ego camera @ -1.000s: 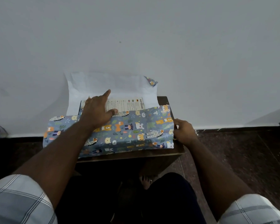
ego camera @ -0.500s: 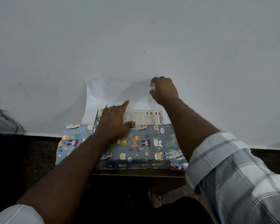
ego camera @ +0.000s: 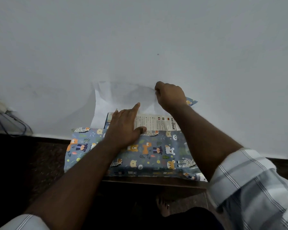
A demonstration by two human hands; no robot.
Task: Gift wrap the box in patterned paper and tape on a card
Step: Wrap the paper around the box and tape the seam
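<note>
White wall (ego camera: 156,39) fills most of the view, with a small wooden desk (ego camera: 153,181) pushed up against it and dark floor (ego camera: 23,163) on either side. On the desk lies the box (ego camera: 158,124), its printed top partly showing. The near flap of the patterned paper (ego camera: 150,155) is already folded up over it, animal print outward. The far flap (ego camera: 121,98) stands up against the wall, white underside facing the person.

The left hand (ego camera: 123,130) lies flat on the box, fingers straight and spread, pressing down the edge of the near flap, with the index finger reaching toward the far flap. The right hand (ego camera: 170,97) is curled around the top right corner of the far flap and appears to pinch it; a turned-over printed corner (ego camera: 191,102) pokes out just beside the wrist.

The step in hand looks to be bringing the far flap down over the box to meet the near one. To do it well, the left hand should keep firm pressure so the near flap does not slide. The right hand should draw the paper toward the person evenly, keeping it taut against the far edge of the box for a sharp crease. Pulling from one corner alone risks a skewed overlap, so smoothing along the whole edge would help before any tape goes on.
</note>
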